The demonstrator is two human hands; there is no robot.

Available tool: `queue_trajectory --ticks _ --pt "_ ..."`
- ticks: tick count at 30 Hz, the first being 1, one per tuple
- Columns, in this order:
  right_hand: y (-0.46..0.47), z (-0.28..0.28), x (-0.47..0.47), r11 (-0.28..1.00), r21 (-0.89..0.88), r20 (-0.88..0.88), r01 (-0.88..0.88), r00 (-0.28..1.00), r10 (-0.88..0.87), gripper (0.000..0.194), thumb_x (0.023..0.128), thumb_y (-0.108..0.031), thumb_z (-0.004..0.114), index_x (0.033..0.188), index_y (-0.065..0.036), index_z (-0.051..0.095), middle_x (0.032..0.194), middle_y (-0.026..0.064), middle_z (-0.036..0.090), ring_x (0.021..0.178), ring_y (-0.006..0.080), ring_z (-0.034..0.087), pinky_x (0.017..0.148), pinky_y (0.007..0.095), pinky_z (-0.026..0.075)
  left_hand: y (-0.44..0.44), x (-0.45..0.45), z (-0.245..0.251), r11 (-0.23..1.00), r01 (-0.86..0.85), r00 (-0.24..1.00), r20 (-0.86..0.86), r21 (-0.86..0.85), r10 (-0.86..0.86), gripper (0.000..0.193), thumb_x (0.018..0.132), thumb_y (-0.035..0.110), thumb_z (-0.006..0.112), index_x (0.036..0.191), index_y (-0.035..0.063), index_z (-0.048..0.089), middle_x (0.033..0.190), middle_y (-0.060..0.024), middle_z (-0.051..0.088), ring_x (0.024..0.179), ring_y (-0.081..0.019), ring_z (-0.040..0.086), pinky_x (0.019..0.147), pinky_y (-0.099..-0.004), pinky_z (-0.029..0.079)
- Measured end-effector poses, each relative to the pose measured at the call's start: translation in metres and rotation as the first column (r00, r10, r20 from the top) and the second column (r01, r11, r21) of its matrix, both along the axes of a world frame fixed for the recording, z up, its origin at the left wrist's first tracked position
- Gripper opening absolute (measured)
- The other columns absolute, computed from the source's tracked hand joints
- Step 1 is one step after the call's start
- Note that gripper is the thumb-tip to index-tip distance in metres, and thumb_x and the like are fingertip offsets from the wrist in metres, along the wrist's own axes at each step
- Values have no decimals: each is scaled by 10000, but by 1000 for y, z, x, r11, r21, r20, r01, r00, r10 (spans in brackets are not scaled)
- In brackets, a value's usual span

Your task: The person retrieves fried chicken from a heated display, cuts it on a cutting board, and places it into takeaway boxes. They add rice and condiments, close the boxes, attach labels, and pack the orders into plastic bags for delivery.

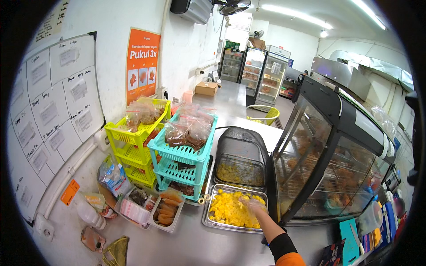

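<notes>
My right hand [253, 205], in a clear plastic glove, reaches into the yellow food pieces [229, 207], perhaps scrambled egg, on a rectangular metal tray [233, 228]. Its fingertips are among the pieces; whether they grip any cannot be made out. The sleeve is orange with a black cuff. A second metal tray lies under the first. Just behind stands a dark-rimmed food container [244, 143] with a mesh-like cover and a wire rack over yellowish bits. My left hand is out of view.
Left of the trays stand a turquoise tiered rack [181, 154] with bagged brown sauce, a yellow-green rack [133, 156] and a steel container [166, 212] of orange packets. A glass display warmer [319, 159] is at right, near a knife [356, 239] on a turquoise board [347, 229]. A person [302, 77] stands far back.
</notes>
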State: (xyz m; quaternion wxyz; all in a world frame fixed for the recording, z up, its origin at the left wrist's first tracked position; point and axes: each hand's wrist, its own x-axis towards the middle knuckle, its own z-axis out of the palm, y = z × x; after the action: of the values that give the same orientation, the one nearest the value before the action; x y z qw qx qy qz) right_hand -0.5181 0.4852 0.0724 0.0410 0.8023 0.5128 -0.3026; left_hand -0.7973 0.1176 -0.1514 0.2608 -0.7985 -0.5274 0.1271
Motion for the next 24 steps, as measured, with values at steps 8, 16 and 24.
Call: queue_trajectory --ticks 8,16,24 --pt "-13 -13 8 991 123 -319 59 948 -17 627 827 -562 517 1251 -100 508 1225 137 526 1093 270 514 878 367 413 1 10 38 947 -142 402 857 -289 322 264 823 264 536 1003 72 557 1097 -154 525 958 -350 520 783 -468 453" --pt "1 -58 35 885 -179 -811 430 444 -380 456 755 -457 696 1026 -115 563 918 54 546 859 161 497 703 337 398 2 2 29 919 -25 269 883 -394 385 329 851 286 508 1087 58 539 1144 -214 493 1047 -389 476 855 -492 423" --pt "-14 -61 31 869 -78 -915 489 310 -257 673 722 -596 653 1156 -105 500 990 115 567 845 221 528 676 413 416 10 -1 27 956 -52 456 845 -289 280 309 830 255 561 1061 51 542 1100 -215 524 972 -428 507 827 -504 425"
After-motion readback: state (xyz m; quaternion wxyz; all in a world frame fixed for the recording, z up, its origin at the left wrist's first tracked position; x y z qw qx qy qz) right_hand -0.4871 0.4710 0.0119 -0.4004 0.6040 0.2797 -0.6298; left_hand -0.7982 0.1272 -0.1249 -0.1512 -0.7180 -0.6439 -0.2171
